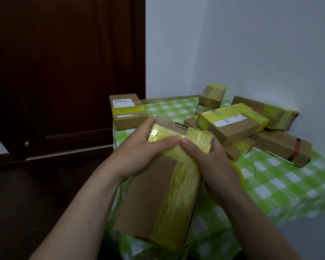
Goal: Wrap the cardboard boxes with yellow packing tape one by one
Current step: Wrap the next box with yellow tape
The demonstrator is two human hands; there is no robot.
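1. Clamped on the upper end of the cardboard box [148, 194] from both sides: left hand [139, 147] curled over the upper left edge, right hand [214, 162] wrapped round the upper right edge, with thumbs almost tip to tip on top
2. Both closed round the box; thumbs pressed onto the yellow tape band [178, 188] laid lengthwise down the right part of the face and folded over the far end
3. Held tilted between the hands, far end raised, near end low over the front edge of the green-checked table [281, 186]
4. Just behind the right wrist, mostly hidden by it: a yellow tape roll [239, 174]
5. Beyond the grip and apart from it: a taped box with a label [128, 113] at the far left corner, a small upright box [212, 96] near the wall, stacked taped boxes [233, 122] in the middle, a long box with a dark band [283, 149] to the right
6. Further back, a dark wooden door [64, 72] on the left and a pale wall [251, 44] on the right
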